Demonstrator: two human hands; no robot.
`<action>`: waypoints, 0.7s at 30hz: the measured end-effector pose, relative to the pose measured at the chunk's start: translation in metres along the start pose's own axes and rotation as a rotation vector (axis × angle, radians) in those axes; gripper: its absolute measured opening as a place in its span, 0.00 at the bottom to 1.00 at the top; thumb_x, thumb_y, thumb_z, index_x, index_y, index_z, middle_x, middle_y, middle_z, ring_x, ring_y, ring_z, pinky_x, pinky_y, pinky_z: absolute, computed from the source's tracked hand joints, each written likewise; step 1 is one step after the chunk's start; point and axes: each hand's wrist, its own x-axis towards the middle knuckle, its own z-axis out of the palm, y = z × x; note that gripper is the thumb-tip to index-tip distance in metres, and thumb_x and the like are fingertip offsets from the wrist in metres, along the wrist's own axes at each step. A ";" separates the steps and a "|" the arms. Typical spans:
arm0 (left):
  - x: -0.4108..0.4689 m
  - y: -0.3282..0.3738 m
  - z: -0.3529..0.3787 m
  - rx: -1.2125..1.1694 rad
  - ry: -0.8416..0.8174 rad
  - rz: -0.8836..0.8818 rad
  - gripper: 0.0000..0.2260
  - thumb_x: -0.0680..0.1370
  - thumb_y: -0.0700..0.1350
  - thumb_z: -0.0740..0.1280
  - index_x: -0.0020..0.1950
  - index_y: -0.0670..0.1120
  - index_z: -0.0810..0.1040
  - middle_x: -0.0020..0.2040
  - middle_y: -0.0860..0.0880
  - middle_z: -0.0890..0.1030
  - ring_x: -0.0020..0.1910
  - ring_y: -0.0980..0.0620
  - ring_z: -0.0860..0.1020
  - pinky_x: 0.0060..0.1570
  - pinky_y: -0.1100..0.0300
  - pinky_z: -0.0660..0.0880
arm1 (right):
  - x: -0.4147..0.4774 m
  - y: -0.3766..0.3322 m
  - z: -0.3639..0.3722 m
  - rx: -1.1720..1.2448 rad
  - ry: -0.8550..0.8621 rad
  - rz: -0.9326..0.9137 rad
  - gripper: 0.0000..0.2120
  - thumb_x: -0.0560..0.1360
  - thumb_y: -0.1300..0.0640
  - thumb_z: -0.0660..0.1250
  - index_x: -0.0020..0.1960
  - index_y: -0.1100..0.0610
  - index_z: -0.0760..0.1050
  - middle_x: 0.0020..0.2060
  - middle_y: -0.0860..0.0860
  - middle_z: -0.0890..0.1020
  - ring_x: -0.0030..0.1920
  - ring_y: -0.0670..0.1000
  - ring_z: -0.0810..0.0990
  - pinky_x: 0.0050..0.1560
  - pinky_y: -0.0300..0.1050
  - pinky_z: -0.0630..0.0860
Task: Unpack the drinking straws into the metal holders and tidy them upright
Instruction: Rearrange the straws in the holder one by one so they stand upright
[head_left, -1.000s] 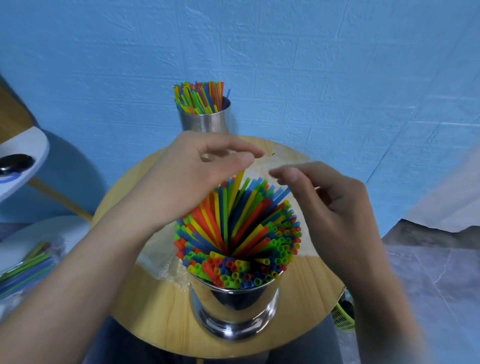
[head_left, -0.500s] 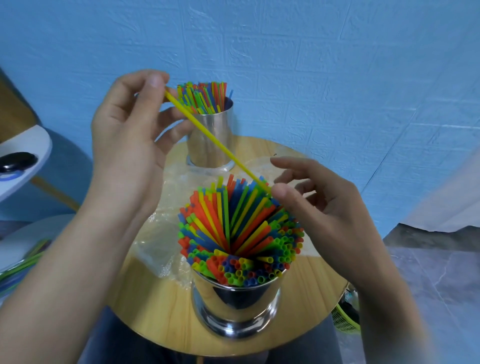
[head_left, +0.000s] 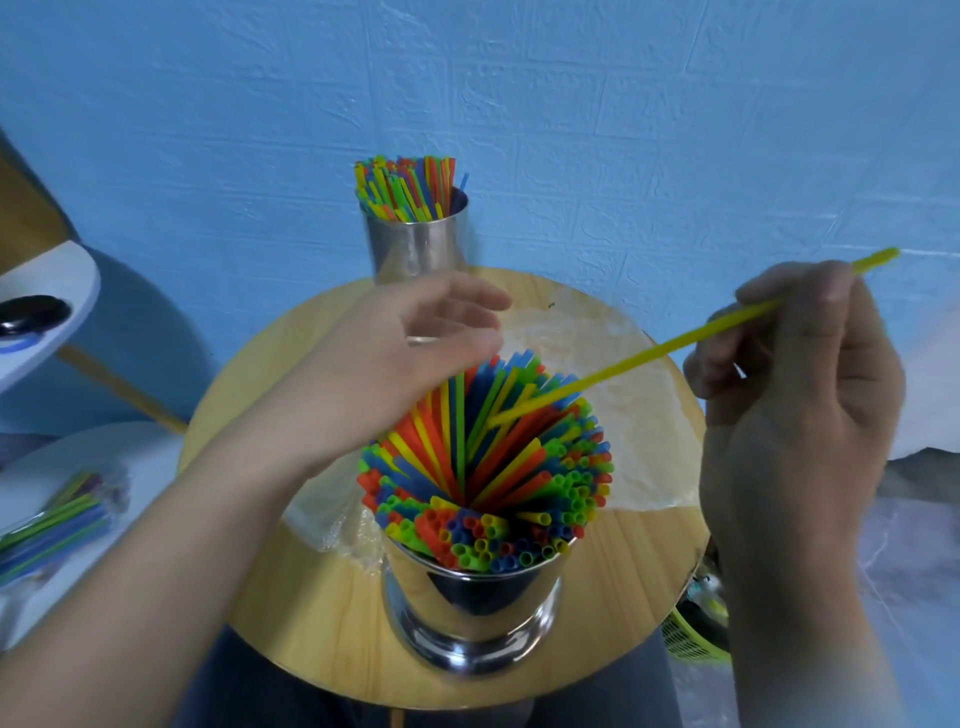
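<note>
A shiny metal holder (head_left: 470, 603) packed with coloured straws (head_left: 488, 467) stands near the front of the round wooden table (head_left: 322, 618). My right hand (head_left: 795, 410) pinches a single yellow straw (head_left: 654, 348) near its far end; the straw slants down-left with its lower tip among the packed straws. My left hand (head_left: 395, 364) hovers over the holder's back left side, fingers relaxed, holding nothing. A second metal holder (head_left: 415, 244) filled with straws stands upright at the table's far edge.
A clear plastic wrapper (head_left: 587, 343) lies spread on the table behind the near holder. A pack of straws (head_left: 57, 525) sits on a white surface at the left. A blue wall rises behind. A green basket (head_left: 691, 639) shows low on the right.
The yellow straw passed from my left hand to my right, which swung it to the right. My left hand dropped from beside the far holder to just above the near holder's straws.
</note>
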 end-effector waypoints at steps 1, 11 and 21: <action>0.001 0.001 0.001 0.058 -0.046 0.013 0.11 0.77 0.50 0.74 0.59 0.57 0.82 0.54 0.57 0.85 0.55 0.61 0.82 0.59 0.61 0.76 | 0.000 0.000 0.001 -0.044 -0.021 -0.011 0.16 0.86 0.50 0.56 0.44 0.51 0.76 0.29 0.47 0.74 0.31 0.53 0.70 0.35 0.48 0.65; 0.008 0.001 0.008 0.286 -0.161 -0.027 0.07 0.74 0.52 0.75 0.51 0.57 0.83 0.44 0.54 0.83 0.44 0.57 0.81 0.47 0.60 0.76 | -0.011 0.008 0.006 -0.456 -0.430 0.114 0.08 0.82 0.52 0.68 0.44 0.49 0.80 0.36 0.52 0.78 0.33 0.49 0.74 0.33 0.43 0.72; 0.005 -0.003 0.009 0.110 -0.111 -0.037 0.05 0.75 0.44 0.75 0.51 0.51 0.85 0.45 0.51 0.86 0.47 0.52 0.84 0.50 0.59 0.78 | -0.011 0.016 0.002 -0.598 -0.565 0.216 0.14 0.84 0.44 0.59 0.62 0.41 0.82 0.48 0.37 0.82 0.51 0.41 0.81 0.49 0.41 0.77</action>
